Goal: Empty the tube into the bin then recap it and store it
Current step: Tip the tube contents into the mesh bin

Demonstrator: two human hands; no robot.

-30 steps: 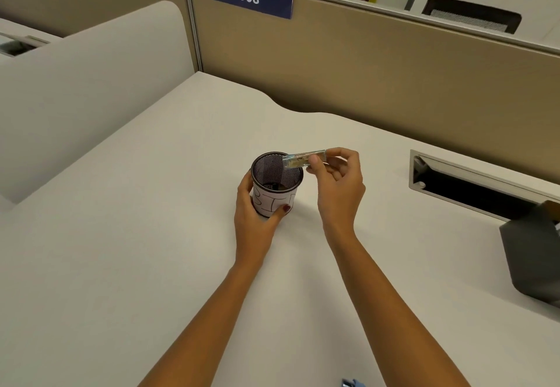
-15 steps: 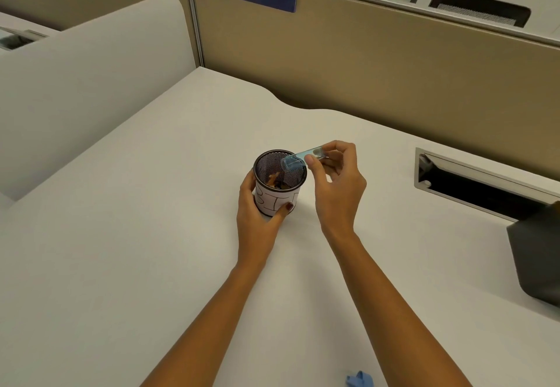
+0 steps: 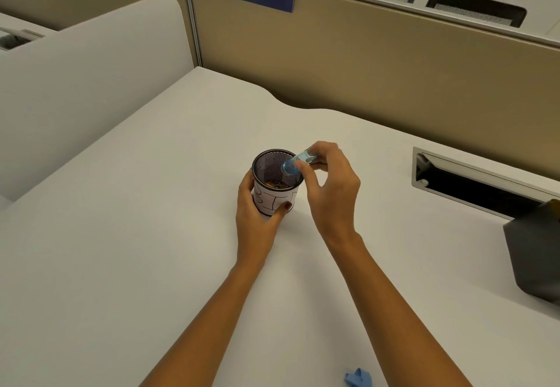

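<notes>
Tube [image 3: 298, 163] tipped steeper since a second ago, now clear, pinched in right hand [image 3: 328, 188]; bin [image 3: 276, 181] clasped by left hand [image 3: 257, 211]. Emptying apparently done; recapping next.

White desk [image 3: 127, 265] carrying a mesh bin [image 3: 276, 182]; a crumpled blue item [image 3: 358, 378] lies well nearer than the bin, a dark grey object [image 3: 536, 253] far to its right.
</notes>
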